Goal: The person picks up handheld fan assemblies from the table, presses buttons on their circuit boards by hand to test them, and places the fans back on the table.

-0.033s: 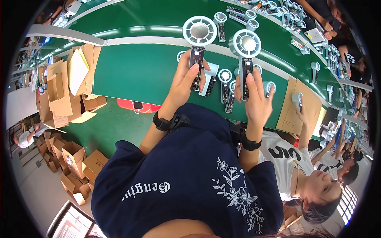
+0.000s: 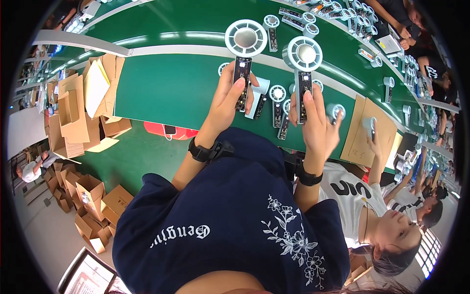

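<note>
Two handheld fans with round, light-blue grilles and exposed circuit boards along their handles stand upright in my hands. My left hand [image 2: 226,98] is closed round the handle of the left fan [image 2: 246,38], thumb on the board. My right hand [image 2: 313,120] grips the right fan [image 2: 302,54] likewise, its thumb on the board. A small white light glows on each board. Between and behind my hands, more fans [image 2: 277,93] lie on the green table [image 2: 166,88], some partly hidden by my fingers.
At right, a co-worker [image 2: 342,196] holds up a fan [image 2: 370,125]; another fan [image 2: 338,112] is at fingers beside my right hand. Cardboard [image 2: 360,132] lies on the table there. Many fans [image 2: 352,17] sit on the far green surface. Open cartons [image 2: 73,108] stand at left.
The co-worker's fan and the fan beside my right hand have shifted slightly right. My own hands and the two fans in them stay nearly where they were.
</note>
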`<control>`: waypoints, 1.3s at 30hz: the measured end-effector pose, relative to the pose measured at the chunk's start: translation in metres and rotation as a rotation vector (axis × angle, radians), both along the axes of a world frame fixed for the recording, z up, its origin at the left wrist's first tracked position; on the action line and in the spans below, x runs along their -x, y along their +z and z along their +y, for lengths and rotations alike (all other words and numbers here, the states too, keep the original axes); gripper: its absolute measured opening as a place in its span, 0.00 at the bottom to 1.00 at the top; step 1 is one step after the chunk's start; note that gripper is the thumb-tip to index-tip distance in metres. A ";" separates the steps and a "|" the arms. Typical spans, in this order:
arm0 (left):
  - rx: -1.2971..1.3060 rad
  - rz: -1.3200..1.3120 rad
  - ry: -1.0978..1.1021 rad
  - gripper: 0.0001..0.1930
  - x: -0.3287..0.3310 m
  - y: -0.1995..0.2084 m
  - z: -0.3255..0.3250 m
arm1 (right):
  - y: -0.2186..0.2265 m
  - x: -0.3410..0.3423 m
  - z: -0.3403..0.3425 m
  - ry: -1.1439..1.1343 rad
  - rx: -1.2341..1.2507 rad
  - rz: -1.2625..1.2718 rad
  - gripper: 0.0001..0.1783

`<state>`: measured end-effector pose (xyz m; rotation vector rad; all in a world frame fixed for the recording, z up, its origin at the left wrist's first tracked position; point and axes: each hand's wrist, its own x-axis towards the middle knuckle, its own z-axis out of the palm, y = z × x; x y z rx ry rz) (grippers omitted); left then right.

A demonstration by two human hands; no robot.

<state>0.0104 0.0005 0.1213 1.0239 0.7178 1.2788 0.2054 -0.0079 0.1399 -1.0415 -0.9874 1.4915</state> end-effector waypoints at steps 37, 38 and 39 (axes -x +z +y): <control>0.082 0.004 0.047 0.15 0.002 -0.005 0.006 | 0.002 -0.031 -0.003 -0.299 -0.069 -0.148 0.15; 0.070 0.015 0.066 0.15 0.004 -0.004 0.006 | 0.009 -0.034 -0.004 -0.379 -0.145 -0.213 0.15; 0.062 0.029 0.081 0.16 0.007 -0.002 0.006 | 0.016 -0.038 -0.005 -0.463 -0.216 -0.278 0.15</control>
